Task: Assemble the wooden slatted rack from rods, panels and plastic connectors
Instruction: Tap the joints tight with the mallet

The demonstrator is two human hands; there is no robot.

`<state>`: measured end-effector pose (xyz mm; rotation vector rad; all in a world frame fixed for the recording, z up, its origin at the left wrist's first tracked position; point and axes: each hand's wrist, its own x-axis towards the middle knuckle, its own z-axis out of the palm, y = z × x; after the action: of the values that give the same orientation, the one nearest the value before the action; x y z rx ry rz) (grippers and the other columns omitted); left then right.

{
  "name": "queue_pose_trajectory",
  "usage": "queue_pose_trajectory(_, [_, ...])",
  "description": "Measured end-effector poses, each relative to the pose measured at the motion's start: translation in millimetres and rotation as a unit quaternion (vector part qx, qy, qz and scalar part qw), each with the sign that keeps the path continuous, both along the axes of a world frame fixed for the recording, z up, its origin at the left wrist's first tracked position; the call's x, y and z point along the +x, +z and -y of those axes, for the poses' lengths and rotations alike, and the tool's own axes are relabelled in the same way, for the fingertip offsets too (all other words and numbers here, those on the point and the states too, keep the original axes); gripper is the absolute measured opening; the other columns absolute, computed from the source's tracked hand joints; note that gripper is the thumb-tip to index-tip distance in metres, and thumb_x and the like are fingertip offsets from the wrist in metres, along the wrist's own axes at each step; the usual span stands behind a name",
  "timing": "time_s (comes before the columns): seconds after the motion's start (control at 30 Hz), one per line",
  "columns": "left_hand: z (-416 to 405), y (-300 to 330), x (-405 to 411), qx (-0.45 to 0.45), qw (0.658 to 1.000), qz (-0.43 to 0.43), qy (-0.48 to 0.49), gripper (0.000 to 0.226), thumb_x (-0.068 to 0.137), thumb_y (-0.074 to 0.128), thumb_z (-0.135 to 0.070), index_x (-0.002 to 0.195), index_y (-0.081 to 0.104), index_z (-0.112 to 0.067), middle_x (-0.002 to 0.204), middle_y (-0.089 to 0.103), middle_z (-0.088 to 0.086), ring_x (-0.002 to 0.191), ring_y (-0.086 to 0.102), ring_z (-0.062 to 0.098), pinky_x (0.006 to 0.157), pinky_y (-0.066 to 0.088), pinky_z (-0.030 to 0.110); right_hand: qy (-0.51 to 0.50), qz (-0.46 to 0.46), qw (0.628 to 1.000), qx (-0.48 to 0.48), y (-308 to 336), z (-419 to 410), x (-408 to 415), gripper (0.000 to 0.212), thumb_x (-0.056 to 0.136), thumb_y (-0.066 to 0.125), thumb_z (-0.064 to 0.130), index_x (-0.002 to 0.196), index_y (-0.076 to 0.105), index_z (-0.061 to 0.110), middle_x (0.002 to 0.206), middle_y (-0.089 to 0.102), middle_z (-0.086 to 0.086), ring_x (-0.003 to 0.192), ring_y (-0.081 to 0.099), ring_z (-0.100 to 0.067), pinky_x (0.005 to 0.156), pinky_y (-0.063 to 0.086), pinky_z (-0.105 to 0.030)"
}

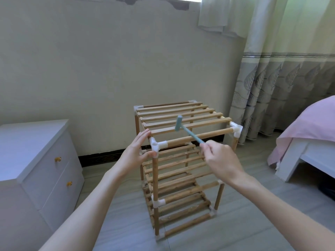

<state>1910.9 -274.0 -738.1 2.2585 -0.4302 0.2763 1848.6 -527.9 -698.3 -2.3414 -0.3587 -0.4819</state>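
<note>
My right hand [220, 157] is curled round the handle end of a small teal hammer [183, 128], pinching it; its handle runs up and away to the left, and the head hangs over the top slats, crosswise to the handle. My left hand [135, 150] has straight fingers laid flat against the rack's near-left top corner, thumb under the white plastic connector [156, 144]. The rack [178, 160] stands upright on the grey floor [235, 223], taller than wide: brown wooden rods, white corner joints, three slatted shelves. The slats run left to right, rising slightly toward the far right. Left, a white nightstand [36, 151]. Right, a pink-covered bed [308, 127]. Beyond, wall and curtain [282, 78].
</note>
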Motion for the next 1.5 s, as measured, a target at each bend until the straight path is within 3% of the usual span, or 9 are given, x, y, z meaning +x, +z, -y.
queue_pose_trajectory(0.1, [1.0,2.3,-2.2,0.004,1.000,-0.006,-0.003,0.072,0.085,0.065,-0.026,0.147,0.027,-0.025,0.154,0.017,-0.017,0.125,0.027,-0.013,0.082,0.018,-0.011,-0.017,0.139,0.973,0.183,19.1,-4.8,-7.1,0.025,0.100,0.033,0.021,0.077,0.041,0.025,0.051,0.040,0.007,0.036,0.039,-0.004,0.036,0.029,-0.015])
queue_pose_trajectory(0.23, [2.0,3.5,-4.4,-0.010,1.000,-0.011,-0.009,0.071,0.086,0.065,-0.021,0.146,0.028,-0.023,0.153,0.019,-0.014,0.082,0.043,-0.016,0.073,0.030,-0.007,0.019,-0.118,0.980,-0.159,-19.0,-0.4,-12.3,0.021,0.101,0.031,0.031,0.086,0.045,0.025,0.070,0.054,0.003,0.047,0.044,-0.003,0.046,0.037,-0.018])
queue_pose_trajectory(0.5, [11.3,3.8,-11.6,-0.019,1.000,0.023,0.003,0.073,0.081,0.070,-0.019,0.143,0.032,-0.018,0.151,0.026,-0.007,0.133,0.024,0.002,0.088,0.024,-0.009,0.024,-0.073,0.991,0.108,2.6,-14.4,0.5,0.024,0.101,0.035,0.024,0.083,0.051,0.021,0.059,0.047,0.004,0.043,0.040,-0.002,0.044,0.035,-0.020])
queue_pose_trajectory(0.63, [31.6,-7.9,-31.0,0.027,0.993,0.103,0.047,0.076,0.072,0.070,-0.041,0.138,0.041,-0.018,0.145,0.037,-0.002,0.136,0.031,0.011,0.113,0.030,0.040,0.034,-0.068,0.977,0.199,3.1,-29.1,7.8,0.025,0.100,0.037,0.024,0.084,0.054,0.016,0.066,0.051,-0.002,0.060,0.047,-0.016,0.058,0.043,-0.030])
queue_pose_trajectory(0.73, [55.0,-18.9,-46.1,0.029,0.985,0.167,0.038,0.076,0.070,0.064,-0.049,0.135,0.043,-0.015,0.142,0.040,0.002,0.137,0.028,0.012,0.115,0.026,0.042,0.027,-0.023,0.969,0.244,1.5,-39.7,7.1,0.027,0.100,0.037,0.025,0.081,0.053,0.015,0.068,0.050,0.000,0.061,0.047,-0.011,0.055,0.040,-0.015])
queue_pose_trajectory(1.0, [31.7,-23.7,-39.2,-0.001,0.984,0.171,-0.047,0.058,0.091,0.055,-0.029,0.143,0.029,-0.025,0.150,0.028,-0.007,0.145,0.010,0.008,0.117,0.018,0.046,-0.039,0.039,0.986,0.158,-20.2,-62.4,1.5,0.022,0.100,0.037,0.028,0.086,0.053,0.019,0.068,0.057,0.002,0.063,0.056,-0.016,0.071,0.049,-0.040])
queue_pose_trajectory(1.17, [-2.1,-3.8,6.7,0.156,0.986,0.057,0.000,0.075,0.081,0.043,-0.057,0.147,0.017,-0.032,0.158,0.007,-0.002,0.144,-0.006,0.009,0.118,0.003,0.046,-0.072,0.192,0.972,0.117,-45.3,-70.2,8.9,0.029,0.099,0.038,0.031,0.088,0.056,0.010,0.061,0.047,0.008,0.054,0.043,-0.006,0.066,0.044,-0.031])
queue_pose_trajectory(1.33, [-3.2,1.6,18.6,0.214,0.970,0.112,0.014,0.061,0.088,0.048,-0.051,0.143,0.027,-0.034,0.154,0.023,-0.006,0.145,-0.006,0.010,0.117,-0.004,0.042,-0.093,0.241,0.960,0.104,-49.5,-60.9,26.6,0.036,0.096,0.034,0.034,0.088,0.058,0.007,0.058,0.051,0.004,0.050,0.039,0.000,0.057,0.036,-0.018])
queue_pose_trajectory(1.5, [12.9,10.5,22.6,0.256,0.950,0.177,0.037,0.051,0.089,0.049,-0.049,0.134,0.041,-0.026,0.141,0.042,-0.008,0.146,0.007,0.015,0.115,-0.010,0.045,-0.079,0.234,0.961,0.122,-49.8,-31.4,43.7,0.040,0.095,0.032,0.038,0.090,0.057,0.007,0.064,0.056,0.002,0.058,0.054,-0.020,0.054,0.044,-0.028])
